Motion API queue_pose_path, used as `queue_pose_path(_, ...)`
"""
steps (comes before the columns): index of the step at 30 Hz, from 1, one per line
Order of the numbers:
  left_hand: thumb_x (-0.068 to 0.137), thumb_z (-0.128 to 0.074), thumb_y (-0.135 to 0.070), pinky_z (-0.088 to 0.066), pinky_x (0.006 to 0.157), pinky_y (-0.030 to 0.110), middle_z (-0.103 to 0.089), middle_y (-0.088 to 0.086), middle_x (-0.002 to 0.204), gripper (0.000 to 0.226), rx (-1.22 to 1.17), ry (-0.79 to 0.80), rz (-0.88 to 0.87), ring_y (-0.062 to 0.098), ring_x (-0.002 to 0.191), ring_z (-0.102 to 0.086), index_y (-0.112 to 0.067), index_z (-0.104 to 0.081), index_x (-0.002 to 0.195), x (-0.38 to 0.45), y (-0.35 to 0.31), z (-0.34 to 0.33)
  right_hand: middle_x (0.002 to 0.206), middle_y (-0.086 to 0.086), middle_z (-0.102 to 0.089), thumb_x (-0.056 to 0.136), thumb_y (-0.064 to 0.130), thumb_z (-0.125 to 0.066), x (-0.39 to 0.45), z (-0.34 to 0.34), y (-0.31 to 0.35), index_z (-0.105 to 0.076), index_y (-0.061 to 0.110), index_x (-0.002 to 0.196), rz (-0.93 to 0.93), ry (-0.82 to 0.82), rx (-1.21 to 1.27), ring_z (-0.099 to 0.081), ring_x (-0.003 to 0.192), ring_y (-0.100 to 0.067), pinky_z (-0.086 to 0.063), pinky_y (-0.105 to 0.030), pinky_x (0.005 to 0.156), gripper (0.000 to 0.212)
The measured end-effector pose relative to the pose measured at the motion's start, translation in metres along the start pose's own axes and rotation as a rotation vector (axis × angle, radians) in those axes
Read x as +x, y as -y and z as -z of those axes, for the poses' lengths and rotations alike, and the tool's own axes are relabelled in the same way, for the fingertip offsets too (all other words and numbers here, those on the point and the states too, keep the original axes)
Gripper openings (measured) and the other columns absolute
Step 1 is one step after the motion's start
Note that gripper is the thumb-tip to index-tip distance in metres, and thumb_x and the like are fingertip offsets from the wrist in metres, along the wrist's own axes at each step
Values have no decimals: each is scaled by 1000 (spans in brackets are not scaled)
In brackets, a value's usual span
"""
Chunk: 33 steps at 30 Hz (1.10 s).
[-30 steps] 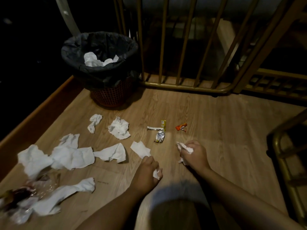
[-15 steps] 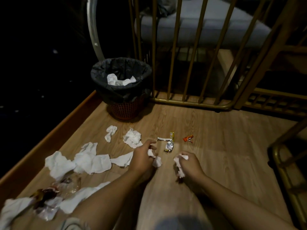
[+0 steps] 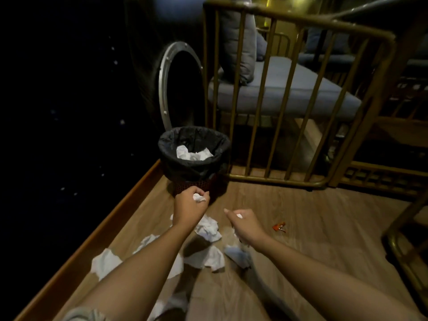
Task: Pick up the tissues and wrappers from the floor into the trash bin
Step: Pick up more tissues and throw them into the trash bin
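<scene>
- left hand (image 3: pixel 191 206) is curled round a scrunched tissue (image 3: pixel 199 197), up just in front of the trash bin (image 3: pixel 193 158)
- right hand (image 3: pixel 245 224) grips another white scrap (image 3: pixel 239 215), lower and to the right
- bin's got a black liner and tissues inside, tucked against a gold railing (image 3: pixel 261 107)
- loose tissues (image 3: pixel 208 228) under both arms, orange wrapper (image 3: pixel 279 227) off right
- no readable writing anywhere

Left hand (image 3: pixel 190 206) grips a crumpled tissue (image 3: pixel 198 197) just short of the trash bin (image 3: pixel 171 156); right hand (image 3: pixel 246 224) clutches another tissue (image 3: pixel 239 215) above the floor (image 3: pixel 312 228).
</scene>
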<state>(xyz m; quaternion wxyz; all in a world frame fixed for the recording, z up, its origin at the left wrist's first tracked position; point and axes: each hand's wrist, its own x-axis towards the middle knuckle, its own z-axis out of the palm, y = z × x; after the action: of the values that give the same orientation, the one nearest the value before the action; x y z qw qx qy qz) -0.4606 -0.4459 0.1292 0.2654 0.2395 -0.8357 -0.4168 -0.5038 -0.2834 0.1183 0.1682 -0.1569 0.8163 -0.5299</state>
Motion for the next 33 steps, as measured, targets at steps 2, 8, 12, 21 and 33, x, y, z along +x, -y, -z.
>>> queue_pose_path(2, 83, -69, -28, -56, 64, 35, -67, -2, 68, 18, -26, 5, 43, 17, 69, -65, -20, -64, 67, 6, 4, 12, 35, 5, -41, 95, 34, -55, 6, -10, 19, -45, 18, 48, -23, -22, 11, -41, 34, -15, -33, -23, 42, 50)
queue_pose_path(8, 81, -68, -31, -57, 69, 42, -69, 5, 72, 20, -94, 23, 199, 28, 75, -67, -18, -63, 66, 33, 7, 41, 43, 2, -44, 95, 25, -53, 24, -32, 63, -45, 17, 54, -142, -70, 180, -41, 41, -13, -31, -26, 48, 43)
queue_pose_path(12, 77, -69, -35, -54, 66, 41, -67, 11, 71, 25, -249, 34, 429, 31, 74, -67, -14, -60, 68, 50, -1, 47, 65, -4, -56, 95, 31, -47, 43, -33, 75, -59, 12, 84, -310, -59, 439, -49, 49, -15, -34, -24, 47, 26)
queue_pose_path(21, 61, -52, -7, -41, 55, 25, -63, 9, 72, 28, -792, -62, 752, 23, 60, -57, -6, -57, 88, 103, -25, 22, 52, -8, -52, 89, 21, -38, 121, -6, 102, -48, 10, 66, -460, -138, 900, -51, 44, -23, -39, -24, 43, 27)
queue_pose_path(33, 83, -50, 8, -51, 96, 39, -60, 9, 130, 65, -568, -310, 474, 29, 109, -61, -13, -43, 144, 189, -45, -16, 105, -15, -66, 82, 3, -55, 245, -11, 115, -54, 4, 123, -325, -39, 785, -67, 90, -32, -58, -48, 77, 40)
